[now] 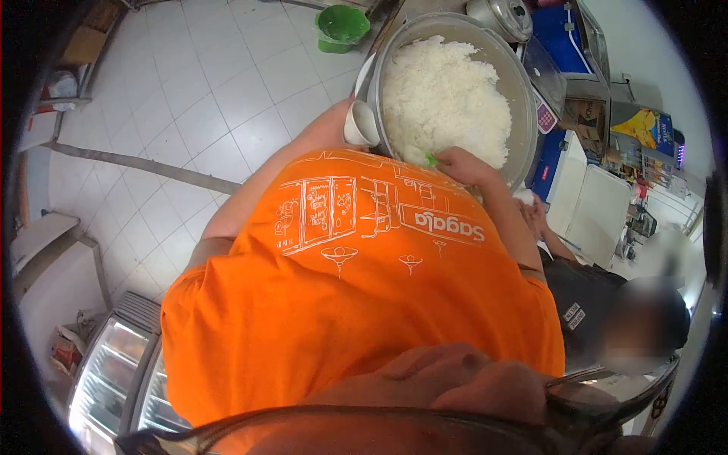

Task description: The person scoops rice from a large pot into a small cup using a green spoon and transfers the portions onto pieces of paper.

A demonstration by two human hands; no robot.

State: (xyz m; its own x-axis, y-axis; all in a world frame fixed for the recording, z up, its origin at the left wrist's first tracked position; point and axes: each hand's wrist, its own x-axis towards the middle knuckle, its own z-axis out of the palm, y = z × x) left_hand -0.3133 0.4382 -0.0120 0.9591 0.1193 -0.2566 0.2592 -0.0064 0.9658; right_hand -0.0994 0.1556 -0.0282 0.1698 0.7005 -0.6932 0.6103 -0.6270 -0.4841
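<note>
Orange shirt (356,288) fills the near view, worn by the person looking down. Beyond it sits a big metal bowl (523,91) heaped with white cooked rice (447,98). Right hand (464,165) rests at the rice's near edge, fingers pinching a small green utensil (431,160). Left hand (334,125) holds a white cup (361,123) against the bowl's rim; its fingers are hidden. A co-worker in black (591,303) stands right.

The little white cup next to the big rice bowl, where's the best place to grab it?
Probably around its side wall. The white cup lies tipped, its open mouth facing the camera, pressed against the rim of the rice bowl. The left hand comes from the side away from the bowl, which looks like the free side. How the fingers wrap it is hidden.
</note>
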